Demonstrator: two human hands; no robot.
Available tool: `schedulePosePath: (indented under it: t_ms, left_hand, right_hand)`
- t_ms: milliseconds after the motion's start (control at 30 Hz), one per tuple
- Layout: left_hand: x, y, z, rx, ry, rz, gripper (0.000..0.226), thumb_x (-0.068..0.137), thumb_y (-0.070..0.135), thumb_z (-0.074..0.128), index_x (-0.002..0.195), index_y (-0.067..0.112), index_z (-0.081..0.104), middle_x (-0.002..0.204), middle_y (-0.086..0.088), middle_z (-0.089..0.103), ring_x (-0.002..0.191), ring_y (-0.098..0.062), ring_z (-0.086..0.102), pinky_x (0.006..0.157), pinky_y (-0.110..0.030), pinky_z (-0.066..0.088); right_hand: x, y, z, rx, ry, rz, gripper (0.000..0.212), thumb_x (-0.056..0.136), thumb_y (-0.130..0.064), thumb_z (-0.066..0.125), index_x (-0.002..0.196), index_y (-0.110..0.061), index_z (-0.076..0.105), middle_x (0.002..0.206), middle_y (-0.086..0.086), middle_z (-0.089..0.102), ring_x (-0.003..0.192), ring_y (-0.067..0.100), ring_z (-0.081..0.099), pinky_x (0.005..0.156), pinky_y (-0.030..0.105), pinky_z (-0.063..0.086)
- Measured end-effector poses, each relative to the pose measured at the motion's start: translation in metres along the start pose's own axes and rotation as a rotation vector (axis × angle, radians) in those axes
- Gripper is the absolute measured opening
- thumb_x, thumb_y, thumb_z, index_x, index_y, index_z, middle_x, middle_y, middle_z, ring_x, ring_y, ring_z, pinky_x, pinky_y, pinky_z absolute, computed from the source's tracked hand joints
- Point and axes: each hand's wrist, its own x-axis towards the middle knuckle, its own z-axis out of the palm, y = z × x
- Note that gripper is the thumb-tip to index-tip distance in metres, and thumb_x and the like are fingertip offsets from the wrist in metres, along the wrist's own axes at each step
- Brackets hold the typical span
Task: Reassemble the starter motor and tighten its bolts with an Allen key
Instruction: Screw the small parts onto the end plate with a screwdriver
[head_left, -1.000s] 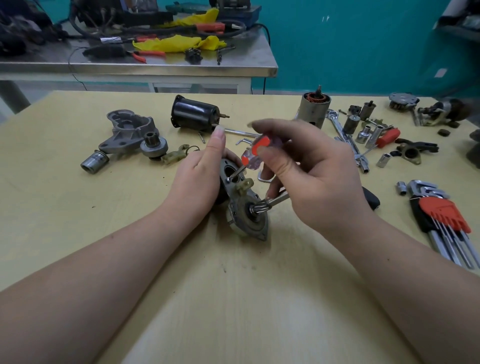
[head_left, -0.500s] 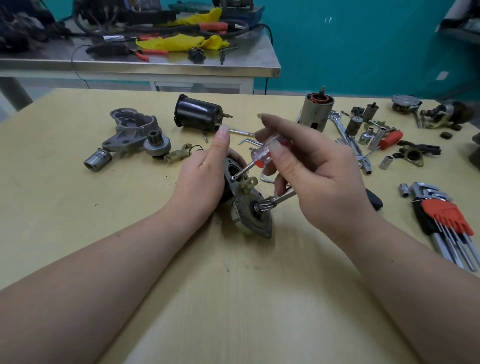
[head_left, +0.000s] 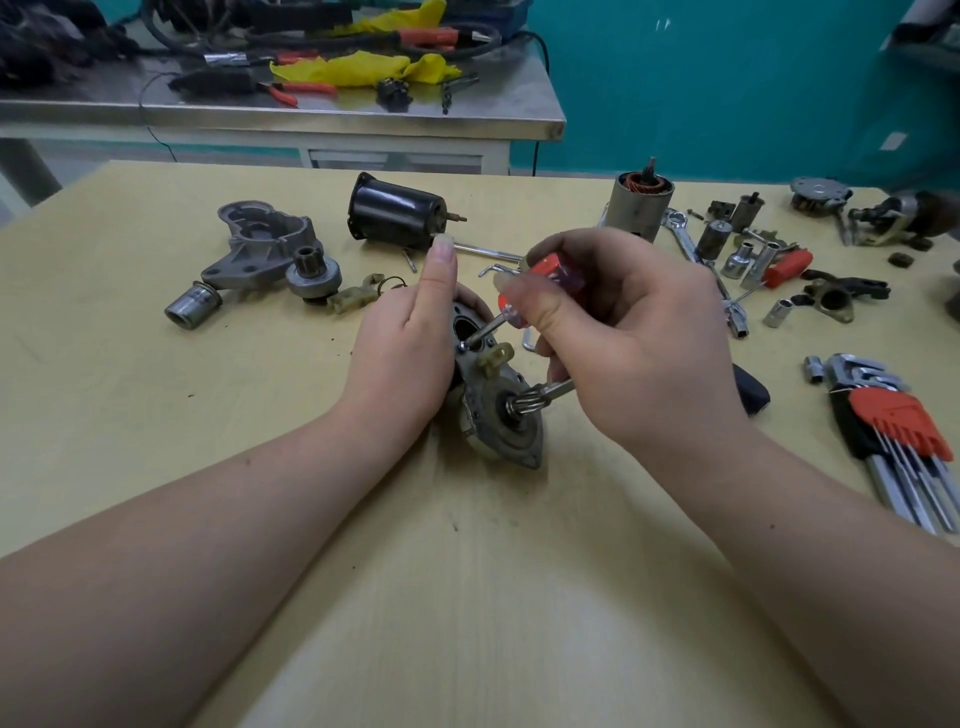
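Observation:
My left hand (head_left: 408, 345) grips a grey starter motor sub-assembly (head_left: 501, 415) that rests on edge on the yellow table (head_left: 156, 415), its geared shaft pointing right. My right hand (head_left: 628, 353) holds a small screwdriver with a red and clear handle (head_left: 540, 283); its tip sits on a screw near the top of the assembly's plate. The black motor casing (head_left: 397, 215) lies behind my hands. The armature (head_left: 641, 202) stands upright at the back. A set of Allen keys in a red holder (head_left: 898, 441) lies at the right.
An aluminium nose housing (head_left: 260, 244), a pinion gear (head_left: 314, 275) and a socket (head_left: 192, 306) lie at the left. Sockets, spanners and small parts (head_left: 748, 254) crowd the back right. A steel bench (head_left: 291, 109) with cables and yellow cloth stands behind the table.
My right hand has twisted the screwdriver handle slightly, its tip staying on the same screw. My left hand keeps its hold on the assembly.

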Motion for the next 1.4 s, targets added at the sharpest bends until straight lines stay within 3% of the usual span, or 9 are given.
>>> schedulePosePath:
  t_ms: [133, 233, 367, 467, 633, 800, 1033, 1167, 1400]
  left_hand:
    - [0.001, 0.002, -0.002, -0.004, -0.023, -0.015, 0.072, 0.112, 0.064, 0.03, 0.081, 0.027, 0.083, 0.078, -0.004, 0.08, 0.081, -0.014, 0.076, 0.085, -0.042, 0.058]
    - [0.003, 0.003, -0.003, -0.045, -0.055, -0.044, 0.072, 0.113, 0.063, 0.033, 0.075, 0.026, 0.081, 0.073, -0.001, 0.08, 0.072, -0.009, 0.076, 0.069, -0.024, 0.055]
    - [0.003, 0.001, -0.006, -0.094, -0.089, -0.047, 0.073, 0.114, 0.059, 0.034, 0.079, 0.016, 0.082, 0.073, -0.002, 0.08, 0.065, -0.003, 0.074, 0.055, -0.007, 0.048]
    - [0.004, 0.0, -0.009, -0.095, -0.141, -0.063, 0.072, 0.112, 0.062, 0.033, 0.08, 0.025, 0.085, 0.076, -0.002, 0.08, 0.069, -0.007, 0.074, 0.065, -0.017, 0.054]
    - [0.008, -0.002, -0.011, -0.125, -0.168, -0.079, 0.055, 0.098, 0.064, 0.046, 0.084, 0.029, 0.086, 0.08, -0.001, 0.081, 0.076, -0.014, 0.076, 0.078, -0.035, 0.055]
    - [0.008, -0.005, -0.012, -0.197, -0.201, -0.143, 0.075, 0.091, 0.081, 0.04, 0.082, 0.021, 0.085, 0.084, -0.013, 0.081, 0.087, -0.038, 0.077, 0.095, -0.058, 0.059]
    - [0.011, -0.008, -0.014, -0.191, -0.215, -0.137, 0.085, 0.09, 0.087, 0.035, 0.079, 0.019, 0.084, 0.082, -0.014, 0.08, 0.078, -0.032, 0.076, 0.092, -0.061, 0.059]
    - [0.011, -0.008, -0.015, -0.179, -0.226, -0.126, 0.087, 0.091, 0.087, 0.033, 0.079, 0.017, 0.084, 0.082, -0.017, 0.08, 0.081, -0.039, 0.076, 0.093, -0.063, 0.057]
    - [0.01, -0.008, -0.016, -0.165, -0.214, -0.116, 0.088, 0.092, 0.086, 0.032, 0.079, 0.017, 0.084, 0.077, -0.017, 0.079, 0.074, -0.03, 0.072, 0.086, -0.054, 0.056]
  right_hand:
    - [-0.001, 0.002, 0.001, -0.027, 0.006, 0.005, 0.019, 0.097, -0.037, 0.077, 0.11, -0.023, 0.075, 0.083, -0.005, 0.073, 0.073, 0.017, 0.073, 0.059, 0.041, 0.061]
    - [-0.001, 0.004, -0.004, 0.015, -0.039, 0.015, 0.037, 0.1, -0.033, 0.071, 0.134, -0.017, 0.07, 0.099, -0.007, 0.074, 0.082, 0.009, 0.076, 0.061, 0.025, 0.062]
    - [-0.002, 0.009, -0.011, 0.139, 0.065, -0.031, 0.037, 0.101, -0.023, 0.071, 0.137, -0.012, 0.068, 0.101, -0.006, 0.075, 0.087, 0.017, 0.077, 0.067, 0.027, 0.064]
    - [0.0, 0.012, -0.015, 0.096, 0.074, -0.009, 0.034, 0.101, -0.021, 0.069, 0.135, -0.016, 0.069, 0.106, -0.005, 0.075, 0.091, 0.015, 0.077, 0.074, 0.029, 0.065]
    - [0.002, 0.012, -0.019, 0.184, 0.037, 0.177, 0.025, 0.097, -0.013, 0.073, 0.12, -0.023, 0.077, 0.101, 0.001, 0.081, 0.084, 0.02, 0.081, 0.07, 0.034, 0.067]
    - [0.008, 0.013, -0.026, 0.205, 0.016, 0.216, 0.021, 0.097, -0.007, 0.074, 0.113, -0.02, 0.078, 0.098, 0.003, 0.082, 0.084, 0.022, 0.081, 0.07, 0.033, 0.066]
    - [0.019, 0.015, -0.039, 0.282, -0.087, 0.221, 0.016, 0.094, -0.022, 0.077, 0.109, -0.019, 0.078, 0.092, 0.006, 0.082, 0.08, 0.027, 0.08, 0.068, 0.032, 0.064]
    - [0.015, 0.02, -0.034, 0.182, -0.142, 0.084, 0.018, 0.093, -0.015, 0.079, 0.111, -0.017, 0.077, 0.087, 0.001, 0.08, 0.074, 0.018, 0.077, 0.067, 0.028, 0.062]
    - [0.01, 0.026, -0.03, 0.033, -0.178, -0.101, 0.029, 0.094, -0.023, 0.077, 0.123, -0.021, 0.073, 0.105, 0.003, 0.079, 0.098, 0.022, 0.078, 0.083, 0.044, 0.066]
